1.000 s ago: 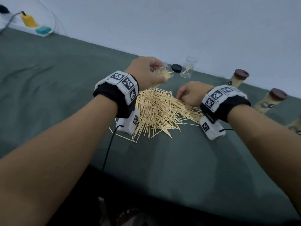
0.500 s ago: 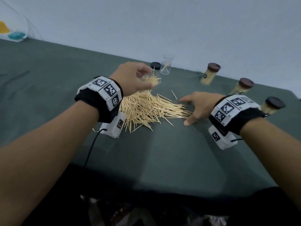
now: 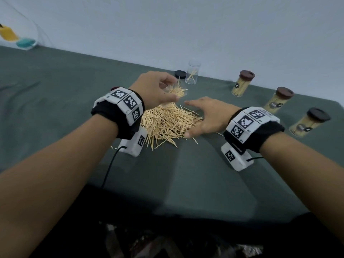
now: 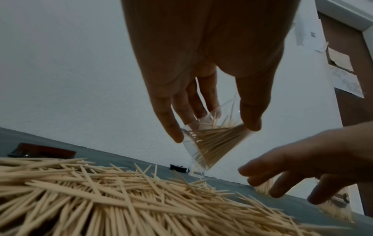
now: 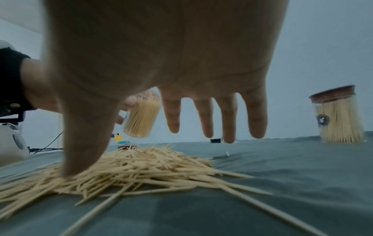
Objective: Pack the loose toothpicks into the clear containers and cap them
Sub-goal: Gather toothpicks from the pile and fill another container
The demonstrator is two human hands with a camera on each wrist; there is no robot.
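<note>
A heap of loose toothpicks (image 3: pixel 167 121) (image 4: pixel 113 196) (image 5: pixel 137 166) lies on the green cloth. Above its far side my left hand (image 3: pixel 158 92) (image 4: pixel 214 89) holds a clear container (image 3: pixel 176 91) (image 4: pixel 214 140) (image 5: pixel 141 118) partly filled with toothpicks, tilted. My right hand (image 3: pixel 206 116) (image 5: pixel 181 95) is spread flat with straight fingers over the heap's right edge, thumb tip touching the toothpicks, nothing in it. A second clear container (image 3: pixel 193 74) with a few toothpicks stands open farther back, a black cap (image 3: pixel 180 73) beside it.
Three filled containers with brown caps (image 3: pixel 242 84) (image 3: pixel 279 101) (image 3: pixel 309 123) stand in a row at the right. Another dark cap (image 4: pixel 42 150) lies left of the heap. A clear bowl with yellow and teal items (image 3: pixel 20 40) sits far left. The table's near edge is below my forearms.
My right hand went from a fist on the heap to a flat open hand, moving right and back to the heap's edge. The left hand kept holding the container.
</note>
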